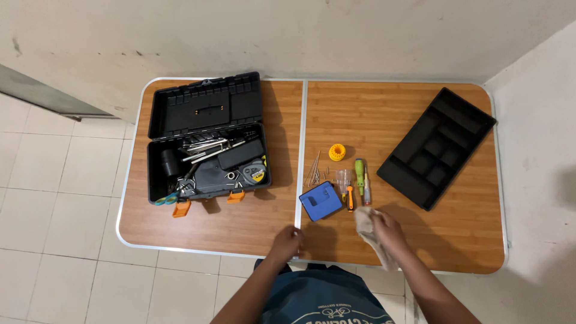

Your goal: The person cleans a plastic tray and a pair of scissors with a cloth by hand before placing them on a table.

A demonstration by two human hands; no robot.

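Observation:
My right hand (389, 231) grips a crumpled beige cloth (367, 227) on the wooden folding table (240, 225), just below a green screwdriver (359, 173) and a small orange-handled tool (350, 198). My left hand (288, 243) rests near the table's front edge with its fingers curled and nothing visible in it. A blue plastic case (320, 201) lies between the two hands, a little farther back. A yellow round part (337, 152), a clear small cup (344, 177) and several thin nails (314, 170) lie behind it.
An open black toolbox (207, 141) with orange latches, full of tools and a tape measure (254, 173), stands on the left half. A black compartment tray (437, 147) lies at the right back. A wall runs behind the table; tiled floor lies left.

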